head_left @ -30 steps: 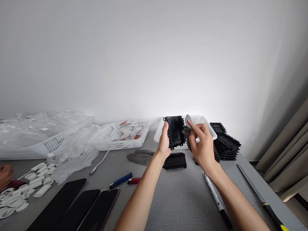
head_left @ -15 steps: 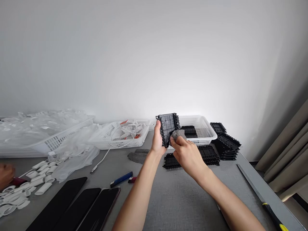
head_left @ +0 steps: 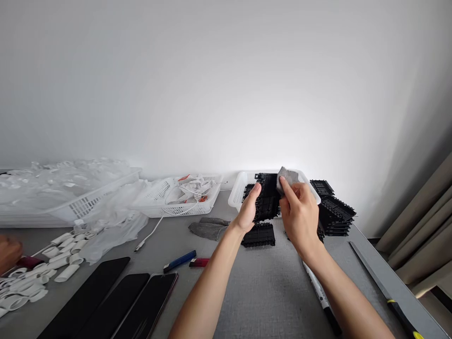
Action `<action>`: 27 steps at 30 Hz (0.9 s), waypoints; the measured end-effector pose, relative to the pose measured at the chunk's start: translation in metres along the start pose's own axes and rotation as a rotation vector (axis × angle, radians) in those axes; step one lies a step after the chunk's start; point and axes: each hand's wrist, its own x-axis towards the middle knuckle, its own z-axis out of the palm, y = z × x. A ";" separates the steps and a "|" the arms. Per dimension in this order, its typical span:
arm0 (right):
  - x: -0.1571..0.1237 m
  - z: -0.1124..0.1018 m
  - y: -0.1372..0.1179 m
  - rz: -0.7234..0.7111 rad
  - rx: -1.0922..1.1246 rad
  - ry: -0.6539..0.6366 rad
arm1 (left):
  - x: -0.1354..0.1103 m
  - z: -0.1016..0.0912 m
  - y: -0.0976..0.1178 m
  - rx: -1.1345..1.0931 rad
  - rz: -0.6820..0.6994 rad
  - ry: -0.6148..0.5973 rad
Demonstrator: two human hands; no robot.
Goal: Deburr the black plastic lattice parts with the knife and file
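My left hand (head_left: 250, 210) grips a black ridged plastic panel (head_left: 267, 200) by its left edge, holding it up in front of a white basket (head_left: 237, 194). My right hand (head_left: 300, 214) pinches a small grey cloth pad (head_left: 287, 177) against the panel's upper right corner. Below the held panel another black panel (head_left: 259, 234) lies flat on the grey table. A stack of the same black panels (head_left: 334, 213) stands to the right of my right hand.
A folded grey cloth (head_left: 208, 229) lies left of the panels. A second white basket with cables (head_left: 180, 195), clear bags (head_left: 63, 181), white tubes (head_left: 60, 259), three dark phones (head_left: 116, 301), a blue lighter (head_left: 179, 261), a marker (head_left: 318, 292) and a long blade (head_left: 381, 282) are spread around. Another person's hand (head_left: 9, 252) shows at far left.
The panel moved right and lower, back in front of the basket. My right hand with the grey pad swept from the panel's lower middle up to its upper right corner.
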 end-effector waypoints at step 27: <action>0.000 -0.007 -0.005 0.080 0.233 0.135 | -0.002 0.003 0.000 0.109 -0.119 0.033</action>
